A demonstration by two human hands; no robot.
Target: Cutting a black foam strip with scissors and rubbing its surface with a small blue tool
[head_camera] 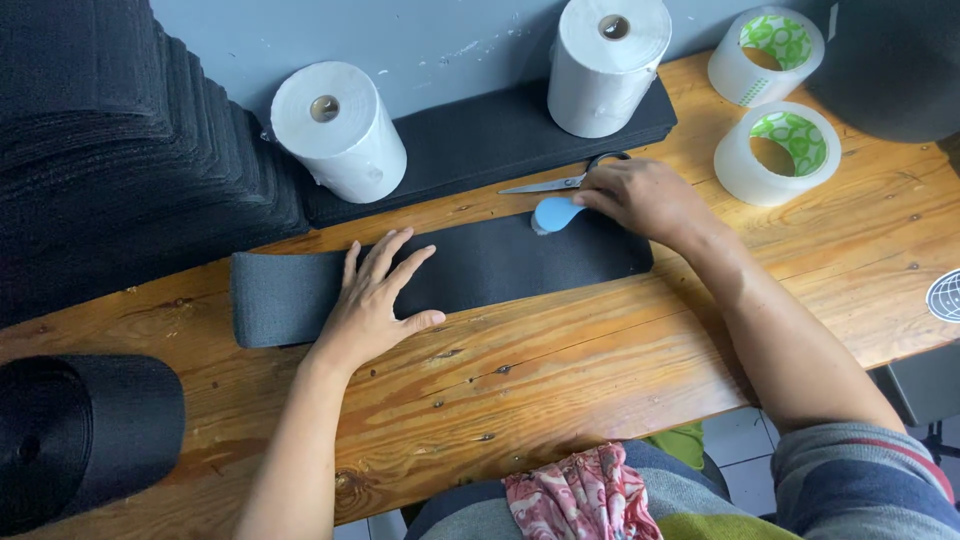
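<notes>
A long strip of black fabric (500, 265) lies flat across the wooden table (560, 360). My left hand (375, 300) rests on it, palm down with fingers spread, near its left part. My right hand (640, 195) is at the strip's far edge, its fingers closed on a small light-blue object (556, 213) that touches the fabric. Scissors (560, 182) with dark handles lie just behind that hand, partly hidden by it.
Two white paper rolls (338, 130) (608, 62) stand at the back on a stack of black pieces (480, 140). Two clear tape rolls (778, 152) (765, 55) sit at the back right. Tall black fabric stack (110, 150) at left, black webbing roll (85, 430) at front left.
</notes>
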